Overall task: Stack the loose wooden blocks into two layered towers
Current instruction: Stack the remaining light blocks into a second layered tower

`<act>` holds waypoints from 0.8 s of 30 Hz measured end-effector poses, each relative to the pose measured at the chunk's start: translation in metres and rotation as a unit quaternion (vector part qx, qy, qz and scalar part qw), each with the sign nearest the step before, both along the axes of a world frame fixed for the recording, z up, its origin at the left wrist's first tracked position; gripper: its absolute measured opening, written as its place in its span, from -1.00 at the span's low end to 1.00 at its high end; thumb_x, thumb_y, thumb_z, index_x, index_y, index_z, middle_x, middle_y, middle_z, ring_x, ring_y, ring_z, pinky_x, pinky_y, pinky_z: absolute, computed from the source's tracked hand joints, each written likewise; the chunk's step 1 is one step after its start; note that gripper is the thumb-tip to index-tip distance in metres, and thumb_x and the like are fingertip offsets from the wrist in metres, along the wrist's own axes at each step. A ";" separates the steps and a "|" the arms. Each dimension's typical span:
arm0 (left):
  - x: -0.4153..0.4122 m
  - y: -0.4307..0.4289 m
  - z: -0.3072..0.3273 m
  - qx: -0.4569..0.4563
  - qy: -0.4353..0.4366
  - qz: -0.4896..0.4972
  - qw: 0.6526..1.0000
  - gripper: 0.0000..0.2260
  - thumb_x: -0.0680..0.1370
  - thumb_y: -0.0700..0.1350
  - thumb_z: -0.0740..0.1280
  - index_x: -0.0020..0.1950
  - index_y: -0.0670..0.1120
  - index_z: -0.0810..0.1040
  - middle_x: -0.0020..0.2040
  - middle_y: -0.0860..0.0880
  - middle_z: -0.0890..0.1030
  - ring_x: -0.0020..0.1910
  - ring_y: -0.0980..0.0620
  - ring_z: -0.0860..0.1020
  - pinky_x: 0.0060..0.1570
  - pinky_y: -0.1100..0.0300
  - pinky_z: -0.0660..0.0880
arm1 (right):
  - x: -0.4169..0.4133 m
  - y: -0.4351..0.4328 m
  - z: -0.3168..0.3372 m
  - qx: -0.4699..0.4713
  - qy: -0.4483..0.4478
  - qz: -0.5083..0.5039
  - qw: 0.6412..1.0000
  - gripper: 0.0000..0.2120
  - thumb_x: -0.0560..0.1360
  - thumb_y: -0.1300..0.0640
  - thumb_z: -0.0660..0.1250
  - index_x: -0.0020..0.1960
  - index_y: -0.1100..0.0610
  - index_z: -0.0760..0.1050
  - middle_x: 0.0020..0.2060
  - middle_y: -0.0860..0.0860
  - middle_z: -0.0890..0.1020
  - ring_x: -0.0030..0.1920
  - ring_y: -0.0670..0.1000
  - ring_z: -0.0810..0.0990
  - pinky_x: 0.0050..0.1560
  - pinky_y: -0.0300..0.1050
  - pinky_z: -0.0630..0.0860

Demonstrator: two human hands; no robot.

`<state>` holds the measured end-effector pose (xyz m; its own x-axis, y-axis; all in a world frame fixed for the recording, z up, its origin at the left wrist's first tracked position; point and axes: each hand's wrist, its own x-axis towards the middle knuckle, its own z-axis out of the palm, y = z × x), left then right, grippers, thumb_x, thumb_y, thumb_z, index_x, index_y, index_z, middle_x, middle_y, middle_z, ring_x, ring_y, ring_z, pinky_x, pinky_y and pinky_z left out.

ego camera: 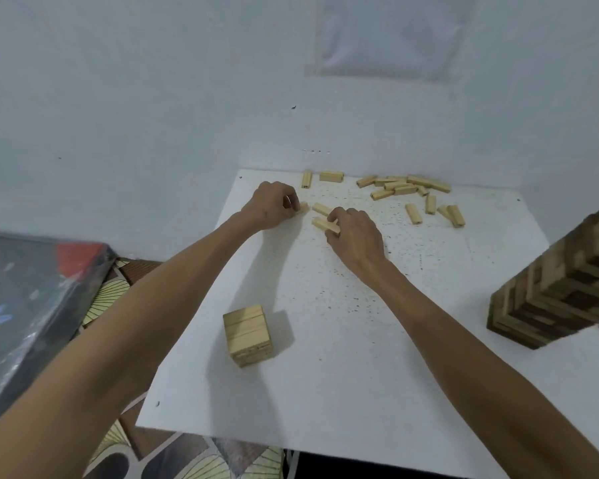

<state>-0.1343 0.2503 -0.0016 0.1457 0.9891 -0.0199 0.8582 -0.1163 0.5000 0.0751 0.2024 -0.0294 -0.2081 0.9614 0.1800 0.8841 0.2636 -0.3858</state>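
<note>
Short tower [248,335] on the table [343,375] at about 7 o'clock, tall tower [561,288] at the 3 o'clock edge, loose blocks [403,186] scattered along the 12-to-1 o'clock rim, both hands among blocks just left of them.

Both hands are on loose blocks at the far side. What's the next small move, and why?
Probably lift the blocks and carry them back to the short light stack. The left hand pinches one block, the right hand covers two, and that stack is only a few layers high beside the tall dark tower.
</note>
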 end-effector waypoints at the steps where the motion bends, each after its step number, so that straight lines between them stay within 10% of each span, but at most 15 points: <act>1: 0.000 -0.006 0.002 0.000 -0.001 0.000 1.000 -0.95 0.55 -0.14 0.46 -0.10 -0.06 0.66 -0.05 -0.07 0.68 -0.04 -0.05 0.63 0.06 0.03 0.60 | 0.001 -0.001 0.003 -0.013 0.014 0.008 1.000 -0.72 0.61 0.09 0.37 0.29 0.13 0.53 0.07 0.10 0.62 0.08 0.13 0.54 -0.10 -0.06 0.41; 15: 0.061 -0.125 0.073 0.017 -0.166 0.017 0.986 -0.92 0.53 -0.24 0.40 -0.02 -0.10 0.63 -0.22 -0.04 0.71 -0.32 0.14 0.55 -0.40 0.41 0.38 | 0.052 -0.089 0.042 -0.020 0.057 0.050 0.997 -0.67 0.53 0.11 0.41 0.29 0.13 0.57 0.05 0.05 0.64 0.00 0.09 0.60 -0.09 0.00 0.54; 24: 0.114 -0.234 0.021 0.053 -0.225 0.099 0.968 -0.93 0.55 -0.21 0.43 0.00 -0.06 0.64 -0.19 -0.04 0.70 -0.22 0.06 0.66 -0.30 0.30 0.54 | 0.106 -0.174 0.019 -0.038 0.032 0.071 0.996 -0.82 0.46 0.13 0.41 0.06 0.05 0.65 -0.08 -0.06 0.63 -0.08 -0.02 0.53 -0.10 -0.01 0.52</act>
